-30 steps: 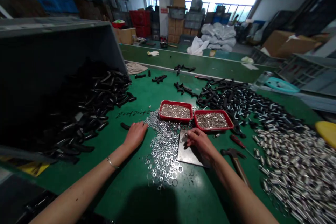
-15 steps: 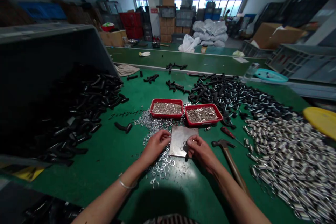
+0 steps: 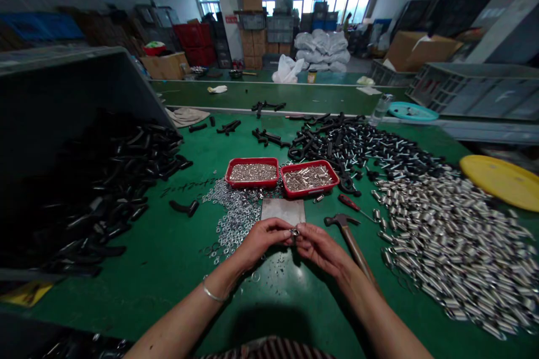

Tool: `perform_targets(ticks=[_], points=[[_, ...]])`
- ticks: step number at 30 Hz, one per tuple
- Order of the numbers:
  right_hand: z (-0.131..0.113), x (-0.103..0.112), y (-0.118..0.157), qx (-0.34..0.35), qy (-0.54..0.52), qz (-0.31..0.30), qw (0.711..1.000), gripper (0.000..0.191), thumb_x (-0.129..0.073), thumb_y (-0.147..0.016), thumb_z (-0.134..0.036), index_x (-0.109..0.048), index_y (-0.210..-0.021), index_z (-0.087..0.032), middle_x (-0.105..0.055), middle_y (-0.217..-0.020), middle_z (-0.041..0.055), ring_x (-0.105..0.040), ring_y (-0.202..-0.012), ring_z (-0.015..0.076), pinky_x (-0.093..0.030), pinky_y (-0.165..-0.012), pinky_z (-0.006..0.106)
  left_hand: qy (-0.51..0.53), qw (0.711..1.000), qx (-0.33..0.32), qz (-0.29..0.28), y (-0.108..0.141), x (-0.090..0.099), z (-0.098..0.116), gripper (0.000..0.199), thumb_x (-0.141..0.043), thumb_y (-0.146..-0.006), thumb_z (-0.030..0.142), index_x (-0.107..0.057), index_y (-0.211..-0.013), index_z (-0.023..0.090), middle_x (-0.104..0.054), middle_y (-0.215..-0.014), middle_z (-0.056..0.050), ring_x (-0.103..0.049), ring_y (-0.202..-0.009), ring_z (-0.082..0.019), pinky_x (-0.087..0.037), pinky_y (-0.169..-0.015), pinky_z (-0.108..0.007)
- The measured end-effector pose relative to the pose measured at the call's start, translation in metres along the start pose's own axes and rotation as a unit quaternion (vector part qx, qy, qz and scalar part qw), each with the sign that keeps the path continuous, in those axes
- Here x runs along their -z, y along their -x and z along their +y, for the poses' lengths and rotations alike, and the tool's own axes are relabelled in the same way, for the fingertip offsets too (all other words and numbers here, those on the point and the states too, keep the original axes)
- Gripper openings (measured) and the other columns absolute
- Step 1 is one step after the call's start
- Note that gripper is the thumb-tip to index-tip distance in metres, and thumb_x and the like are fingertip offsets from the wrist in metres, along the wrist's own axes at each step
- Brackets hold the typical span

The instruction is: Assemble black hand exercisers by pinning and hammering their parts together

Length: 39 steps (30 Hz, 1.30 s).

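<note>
My left hand (image 3: 264, 241) and my right hand (image 3: 318, 247) meet at the fingertips over the near edge of a flat metal plate (image 3: 283, 208). Both pinch a small shiny metal ring (image 3: 295, 231); a dark bit shows just under it, too hidden to name. Loose washers (image 3: 231, 221) spread over the green table left of the plate. Behind the plate are two red trays: the left tray (image 3: 252, 185) holds tiny metal pieces, the right tray (image 3: 311, 193) small metal pins. A claw hammer (image 3: 351, 241) lies beside my right forearm.
Right of the hammer are a red-handled screwdriver (image 3: 349, 202) and a large heap of metal cylinders (image 3: 455, 247). Black parts with bolts (image 3: 357, 146) pile up behind. A tipped grey bin (image 3: 138, 81) with black handle-like parts (image 3: 126, 179) stands left. A yellow lid (image 3: 501, 179) lies far right.
My hands were apart on either side of the plate; now they have come together at its near edge. The ring from my right hand is now between both hands' fingertips. The view has shifted.
</note>
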State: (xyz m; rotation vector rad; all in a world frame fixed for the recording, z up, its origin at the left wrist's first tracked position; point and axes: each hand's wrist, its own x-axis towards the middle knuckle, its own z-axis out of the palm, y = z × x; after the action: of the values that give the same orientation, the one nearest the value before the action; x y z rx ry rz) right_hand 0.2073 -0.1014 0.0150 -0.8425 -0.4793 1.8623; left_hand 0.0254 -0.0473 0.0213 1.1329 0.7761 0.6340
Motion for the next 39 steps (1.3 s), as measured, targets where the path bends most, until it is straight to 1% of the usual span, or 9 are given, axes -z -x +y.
perform_targets(ticks=[12,17,19,23,25,28,31,35,39], points=[[0.013,-0.012,-0.007,0.003,0.013,0.059,0.998,0.026,-0.079,-0.079,-0.035,-0.069,-0.091,-0.015,-0.065,-0.08,0.0024,-0.059,-0.064,0.0093,-0.05,-0.057,0.019,-0.081,0.991,-0.106,0.009,0.009,0.007,0.005,0.026,-0.071,-0.083,0.037,-0.074,-0.101,0.019,-0.073,-0.094,-0.008,-0.069,-0.082,-0.019,-0.055,-0.08,-0.033],[-0.003,-0.019,-0.012,0.143,0.244,0.133,0.95,0.029,-0.079,-0.076,-0.041,-0.065,-0.091,-0.022,-0.059,-0.065,-0.0028,-0.057,-0.058,0.0134,-0.047,-0.055,0.024,-0.367,0.897,-0.248,0.005,0.021,0.025,0.014,0.026,-0.054,-0.095,0.028,-0.069,-0.117,0.025,-0.07,-0.104,-0.009,-0.064,-0.1,-0.02,-0.05,-0.091,-0.032],[-0.018,-0.019,-0.008,0.181,0.35,0.142,0.908,0.028,-0.077,-0.077,-0.042,-0.065,-0.092,-0.022,-0.067,-0.078,0.0014,-0.063,-0.069,0.0176,-0.05,-0.064,0.028,-0.449,0.859,-0.245,0.013,0.036,0.055,0.023,0.036,-0.047,-0.096,0.021,-0.061,-0.129,0.026,-0.067,-0.116,-0.009,-0.06,-0.109,-0.02,-0.048,-0.096,-0.034],[-0.037,-0.002,0.002,0.198,0.466,0.138,0.851,0.029,-0.066,-0.086,-0.045,-0.064,-0.105,-0.024,-0.072,-0.097,0.0047,-0.068,-0.084,0.0217,-0.052,-0.079,0.034,-0.616,0.733,-0.132,0.258,0.059,0.168,0.03,0.051,-0.038,-0.089,0.009,-0.056,-0.135,0.021,-0.059,-0.131,-0.014,-0.052,-0.122,-0.03,-0.037,-0.106,-0.05],[-0.038,0.01,0.004,0.185,0.481,0.159,0.842,0.032,-0.065,-0.086,-0.046,-0.063,-0.11,-0.024,-0.073,-0.097,0.0041,-0.069,-0.086,0.0225,-0.052,-0.081,0.035,-0.68,0.685,-0.064,0.254,0.06,0.225,0.028,0.054,-0.036,-0.089,0.011,-0.054,-0.139,0.018,-0.057,-0.132,-0.017,-0.049,-0.124,-0.036,-0.035,-0.104,-0.055],[-0.035,0.019,0.003,0.176,0.45,0.184,0.856,0.03,-0.067,-0.085,-0.047,-0.063,-0.104,-0.023,-0.072,-0.088,0.0028,-0.07,-0.08,0.0219,-0.053,-0.077,0.034,-0.7,0.693,-0.041,0.169,0.057,0.268,0.029,0.05,-0.041,-0.09,0.023,-0.055,-0.138,0.024,-0.063,-0.112,-0.014,-0.058,-0.107,-0.034,-0.042,-0.096,-0.05],[-0.03,0.014,0.0,0.185,0.371,0.183,0.892,0.029,-0.069,-0.083,-0.046,-0.061,-0.098,-0.022,-0.07,-0.085,0.0021,-0.07,-0.073,0.0199,-0.054,-0.072,0.033,-0.588,0.782,-0.093,0.182,0.052,0.249,0.037,0.049,-0.048,-0.091,0.037,-0.053,-0.138,0.025,-0.061,-0.107,-0.011,-0.06,-0.101,-0.03,-0.046,-0.093,-0.045],[-0.022,0.0,-0.006,0.19,0.299,0.199,0.914,0.032,-0.074,-0.078,-0.045,-0.059,-0.095,-0.022,-0.071,-0.084,0.0025,-0.071,-0.074,0.0205,-0.055,-0.069,0.033,-0.209,0.964,-0.114,0.12,0.035,0.157,0.037,0.05,-0.051,-0.093,0.043,-0.04,-0.138,0.024,-0.063,-0.102,-0.007,-0.065,-0.091,-0.023,-0.053,-0.084,-0.04],[-0.01,-0.008,-0.013,0.198,0.249,0.214,0.924,0.035,-0.076,-0.077,-0.044,-0.058,-0.097,-0.021,-0.072,-0.083,0.0021,-0.071,-0.071,0.0197,-0.057,-0.067,0.033,-0.007,0.999,-0.044,-0.028,0.005,0.062,0.019,0.039,-0.059,-0.09,0.041,-0.048,-0.122,0.021,-0.064,-0.091,-0.005,-0.065,-0.077,-0.018,-0.054,-0.071,-0.034]])
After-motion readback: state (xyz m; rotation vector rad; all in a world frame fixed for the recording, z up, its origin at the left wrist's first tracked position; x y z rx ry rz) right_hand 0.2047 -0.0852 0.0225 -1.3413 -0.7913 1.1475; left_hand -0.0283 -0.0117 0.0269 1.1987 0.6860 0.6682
